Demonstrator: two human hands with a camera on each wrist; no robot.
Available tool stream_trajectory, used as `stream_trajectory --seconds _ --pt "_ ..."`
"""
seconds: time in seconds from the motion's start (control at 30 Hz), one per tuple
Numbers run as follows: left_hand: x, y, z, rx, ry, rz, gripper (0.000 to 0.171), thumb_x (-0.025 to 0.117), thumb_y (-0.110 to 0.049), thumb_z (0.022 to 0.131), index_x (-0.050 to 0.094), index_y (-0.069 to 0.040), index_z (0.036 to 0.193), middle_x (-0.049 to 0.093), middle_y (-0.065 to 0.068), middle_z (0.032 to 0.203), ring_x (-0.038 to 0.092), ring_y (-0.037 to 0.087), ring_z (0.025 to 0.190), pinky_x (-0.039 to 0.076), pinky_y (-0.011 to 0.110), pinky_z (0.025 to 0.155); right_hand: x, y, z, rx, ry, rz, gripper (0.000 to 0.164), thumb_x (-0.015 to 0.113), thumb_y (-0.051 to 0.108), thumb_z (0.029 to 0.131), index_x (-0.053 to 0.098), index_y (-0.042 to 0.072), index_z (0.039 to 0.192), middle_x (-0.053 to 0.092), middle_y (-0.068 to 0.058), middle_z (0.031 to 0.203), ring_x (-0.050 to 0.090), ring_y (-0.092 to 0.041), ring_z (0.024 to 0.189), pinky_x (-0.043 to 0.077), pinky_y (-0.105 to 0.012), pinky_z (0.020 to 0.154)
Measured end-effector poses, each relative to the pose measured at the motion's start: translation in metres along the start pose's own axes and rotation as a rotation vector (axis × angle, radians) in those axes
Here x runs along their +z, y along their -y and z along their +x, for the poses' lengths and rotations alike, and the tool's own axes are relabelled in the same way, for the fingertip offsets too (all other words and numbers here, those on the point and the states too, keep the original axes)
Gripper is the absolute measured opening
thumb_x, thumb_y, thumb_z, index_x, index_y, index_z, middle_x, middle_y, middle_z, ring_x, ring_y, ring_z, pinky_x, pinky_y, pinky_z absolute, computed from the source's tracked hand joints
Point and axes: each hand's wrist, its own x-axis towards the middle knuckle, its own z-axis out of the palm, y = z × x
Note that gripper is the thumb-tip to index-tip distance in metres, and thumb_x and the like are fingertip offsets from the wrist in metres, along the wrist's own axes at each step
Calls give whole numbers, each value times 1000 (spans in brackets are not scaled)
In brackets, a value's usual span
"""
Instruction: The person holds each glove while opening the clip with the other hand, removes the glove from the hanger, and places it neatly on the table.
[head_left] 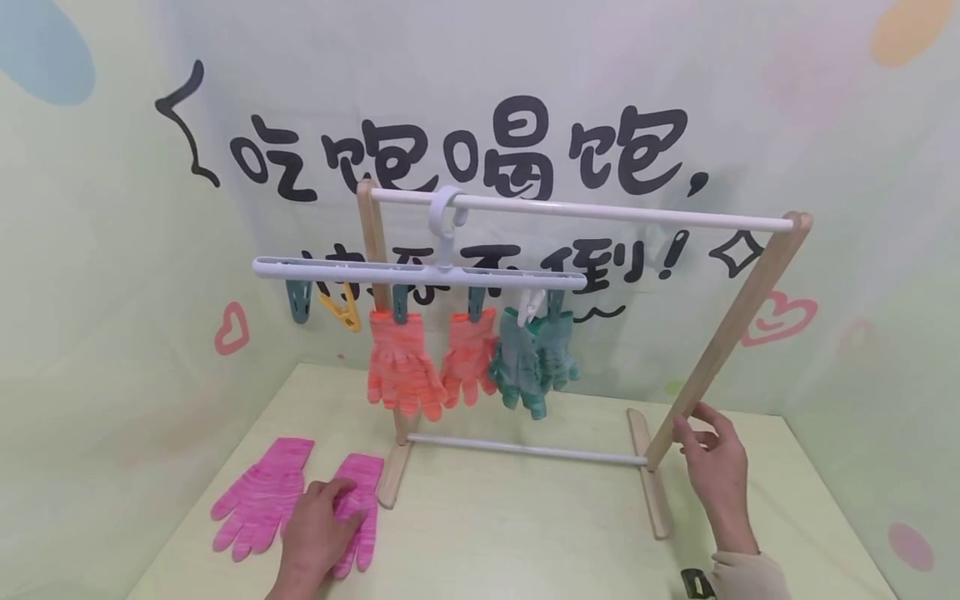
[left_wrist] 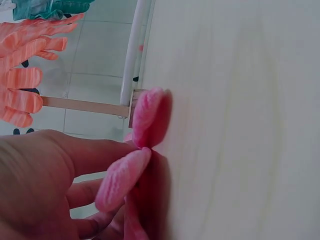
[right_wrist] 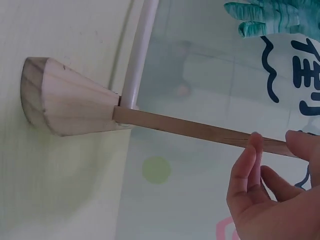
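My left hand (head_left: 317,529) is at the right one of two pink gloves lying on the table. Its fingers are bent, and thumb and fingers pinch that pink glove (head_left: 363,472); part of the glove is hidden beneath the hand. The other pink glove (head_left: 273,492) lies flat just to the left. With thumb and fingers, my right hand (head_left: 716,467) grips the right wooden upright of the drying rack (head_left: 731,337), low down. From the rack's top rod hangs a white hanger (head_left: 420,272), with clips holding two orange gloves (head_left: 401,358) and two green gloves (head_left: 519,354).
On the hanger's left end, a dark green clip (head_left: 300,302) and a yellow clip (head_left: 343,308) hold nothing. A white lower rod (head_left: 525,451) joins the rack's wooden feet. Behind stands a printed backdrop (head_left: 480,67). A small black object (head_left: 697,583) is by the right sleeve.
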Motion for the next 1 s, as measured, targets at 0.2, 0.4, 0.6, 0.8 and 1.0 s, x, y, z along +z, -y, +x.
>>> stream_trajectory --seconds 0.2,0.4,0.6,0.8,1.0 --pt "2 0 -1 1 0 -5 52 83 -21 86 66 -6 133 62 24 124 64 41 111 52 63 96 2 -5 1 -70 15 -58 41 61 27 106 61 5 141 72 11 87 62 12 73 53 -9 68" --pt "2 0 0 -1 -6 3 53 83 -22 86 65 -6 133 61 25 125 64 41 111 52 63 95 0 -10 4 -69 52 -16 40 60 28 107 62 4 139 69 16 76 64 8 74 54 -12 69" --pt "1 -1 0 0 -3 20 53 83 -22 87 65 -5 133 61 26 125 63 45 113 51 65 96 1 -13 6 -51 70 9 39 60 30 107 63 7 138 66 23 74 64 7 73 55 -13 70" --pt "2 1 0 7 -6 32 52 82 -22 87 65 -5 133 61 26 125 63 43 113 52 64 96 1 -14 7 -55 72 1 37 61 30 106 64 7 136 68 19 74 64 8 71 54 -12 70" --pt "2 0 -2 36 -15 41 51 81 -22 87 65 -5 133 62 24 123 63 41 112 53 63 93 -2 -15 7 -55 86 -17 39 61 31 106 64 7 137 69 19 74 65 5 71 54 -12 69"
